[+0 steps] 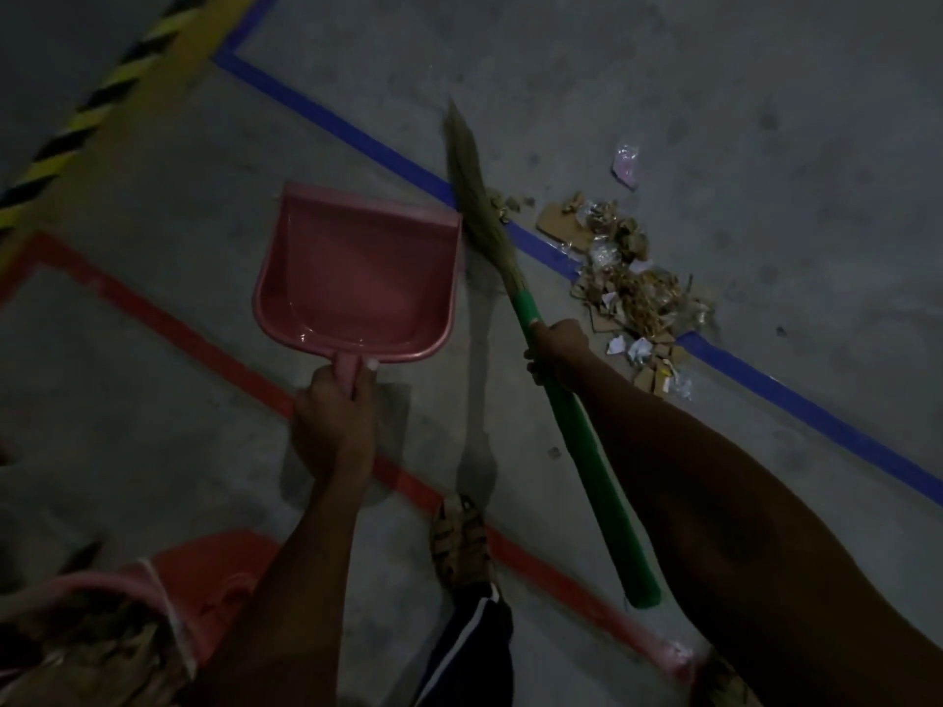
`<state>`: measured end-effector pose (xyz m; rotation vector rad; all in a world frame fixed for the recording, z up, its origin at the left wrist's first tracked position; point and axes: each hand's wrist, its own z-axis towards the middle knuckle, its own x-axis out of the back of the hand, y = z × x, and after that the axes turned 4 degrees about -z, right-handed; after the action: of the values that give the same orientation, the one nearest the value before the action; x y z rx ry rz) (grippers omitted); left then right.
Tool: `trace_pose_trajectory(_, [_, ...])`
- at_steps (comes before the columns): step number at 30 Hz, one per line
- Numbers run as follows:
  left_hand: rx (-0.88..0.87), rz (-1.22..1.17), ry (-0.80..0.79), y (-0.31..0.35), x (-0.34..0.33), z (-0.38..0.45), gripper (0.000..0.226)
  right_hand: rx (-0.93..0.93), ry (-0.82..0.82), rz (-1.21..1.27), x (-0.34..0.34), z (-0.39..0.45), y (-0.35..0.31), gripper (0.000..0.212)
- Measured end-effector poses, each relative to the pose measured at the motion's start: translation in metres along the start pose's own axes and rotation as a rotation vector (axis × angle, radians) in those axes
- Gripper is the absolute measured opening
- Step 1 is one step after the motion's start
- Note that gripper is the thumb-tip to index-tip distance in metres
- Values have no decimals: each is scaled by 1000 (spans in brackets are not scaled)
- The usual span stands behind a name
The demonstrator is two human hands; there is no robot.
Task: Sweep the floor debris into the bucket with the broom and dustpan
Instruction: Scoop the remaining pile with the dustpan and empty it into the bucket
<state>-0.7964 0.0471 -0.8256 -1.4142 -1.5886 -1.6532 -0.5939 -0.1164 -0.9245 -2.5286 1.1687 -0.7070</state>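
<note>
The left hand clamps the empty dustpan raised; the right hand clamps the broom, poised to sweep debris lying just beyond its grip.

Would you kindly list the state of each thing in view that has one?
Dustpan: empty, held by the left hand.
Broom: gripped by the right hand, bristles beside the dustpan.
Debris pile: unswept, across the blue floor line.
Bucket: partly filled with debris.
</note>
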Motion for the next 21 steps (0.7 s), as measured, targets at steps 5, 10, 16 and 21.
trace_pose_trajectory(5, [-48,-12,-52,12,-1,-12,54,-84,42,33,22,-12,23,42])
trace_pose_trajectory(10, [-82,-51,-97,20,-2,-52,54,-233,112,192,56,-26,71,38])
trace_pose_trajectory(16, [-103,-36,-84,12,-1,-115,54,-258,250,185,94,-69,161,38])
trace_pose_trajectory(21, [-90,-33,-83,9,5,-188,54,-112,334,-10,138,-123,211,36])
